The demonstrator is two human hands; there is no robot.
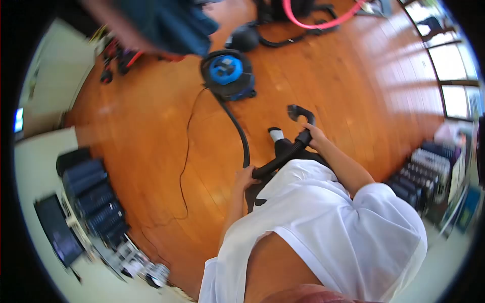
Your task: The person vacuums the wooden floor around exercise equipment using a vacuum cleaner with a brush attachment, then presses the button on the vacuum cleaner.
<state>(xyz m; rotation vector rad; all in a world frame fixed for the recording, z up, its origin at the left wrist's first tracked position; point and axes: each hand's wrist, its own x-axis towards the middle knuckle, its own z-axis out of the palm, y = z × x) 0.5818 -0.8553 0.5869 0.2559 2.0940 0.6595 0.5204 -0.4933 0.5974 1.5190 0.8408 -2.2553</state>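
A black vacuum hose (277, 162) runs across the front of my body, held in both hands. My left hand (246, 178) is wrapped round its lower part near my waist. Farther along, my right hand (316, 136) grips the hose by its curved black end piece (307, 115), whose tip hangs over the wooden floor. From my left hand the hose leads forward to a round vacuum cleaner (226, 69) with a bright blue top, standing upright on the floor.
A thin dark power cord (186, 166) winds over the floor to my left. Dark bags or cases (96, 197) line the left side, with a monitor (59, 230) beside them. More stacked items (422, 174) stand at right. Ahead are a pink hoop (303, 25) and a blurred person's dark clothing (166, 25).
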